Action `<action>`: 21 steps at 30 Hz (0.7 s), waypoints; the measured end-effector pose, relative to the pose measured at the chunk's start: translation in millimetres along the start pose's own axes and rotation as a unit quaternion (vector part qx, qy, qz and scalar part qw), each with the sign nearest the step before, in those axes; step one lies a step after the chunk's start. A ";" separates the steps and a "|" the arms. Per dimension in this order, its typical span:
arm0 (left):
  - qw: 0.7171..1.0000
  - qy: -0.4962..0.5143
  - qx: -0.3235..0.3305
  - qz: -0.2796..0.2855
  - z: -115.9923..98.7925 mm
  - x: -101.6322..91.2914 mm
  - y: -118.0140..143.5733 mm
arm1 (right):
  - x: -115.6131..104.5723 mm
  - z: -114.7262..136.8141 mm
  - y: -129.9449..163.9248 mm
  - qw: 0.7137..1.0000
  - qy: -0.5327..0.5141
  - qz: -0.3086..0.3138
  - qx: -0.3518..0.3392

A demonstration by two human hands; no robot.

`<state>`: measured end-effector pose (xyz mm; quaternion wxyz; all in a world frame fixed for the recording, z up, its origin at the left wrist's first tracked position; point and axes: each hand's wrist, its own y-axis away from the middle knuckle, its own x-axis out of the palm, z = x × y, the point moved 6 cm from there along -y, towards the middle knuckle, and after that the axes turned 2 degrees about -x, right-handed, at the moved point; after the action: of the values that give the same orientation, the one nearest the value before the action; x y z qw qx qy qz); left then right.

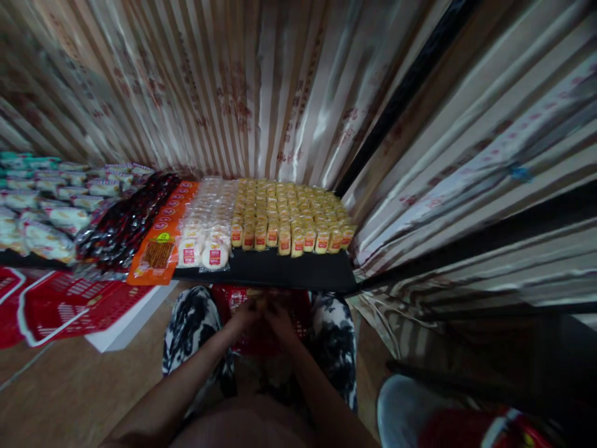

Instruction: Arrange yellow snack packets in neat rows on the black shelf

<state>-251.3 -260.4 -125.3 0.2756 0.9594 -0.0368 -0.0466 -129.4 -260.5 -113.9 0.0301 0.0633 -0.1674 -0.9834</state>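
Between my knees sits a red plastic basket (301, 311), under the front edge of the shelf. My left hand (249, 311) and my right hand (278, 315) meet over it, fingers curled close together. Something small and yellowish-brown shows at the fingertips, too dark and blurred to name. Small wrapped yellow snack packs (284, 218) with red labels stand in tight rows on the black shelf (298, 272) just beyond my hands. Left of them lie clear-wrapped white round crackers (214, 254), also with red labels.
An orange snack bag (158, 249), dark shiny packets (125, 230) and white packets (60, 218) fill the shelf's left part. Another red basket (60, 305) is below left. A striped sheet (280, 93) hangs behind; a black pole (396, 99) slants at right. A grey-white rounded container (401, 410) is lower right.
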 end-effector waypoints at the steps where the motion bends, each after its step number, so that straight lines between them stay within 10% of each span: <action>1: 1.000 0.016 0.004 0.005 -4.8 -1.4 5.2 | -0.1 6.3 3.5 1.000 -0.007 0.015 -0.006; 13: 0.990 0.041 0.121 -0.060 -69.8 -17.5 37.0 | 0.2 66.9 -0.6 0.992 -0.095 0.031 -0.082; 21: 0.972 -0.055 0.146 -0.173 -115.1 -27.7 24.6 | -13.9 104.2 -30.4 0.981 0.025 -0.029 -0.188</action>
<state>-267.3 -218.0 -13.2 0.1180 0.9771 0.1087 -0.1401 -130.8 -196.9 -25.0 0.0168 0.0865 0.0236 -0.9958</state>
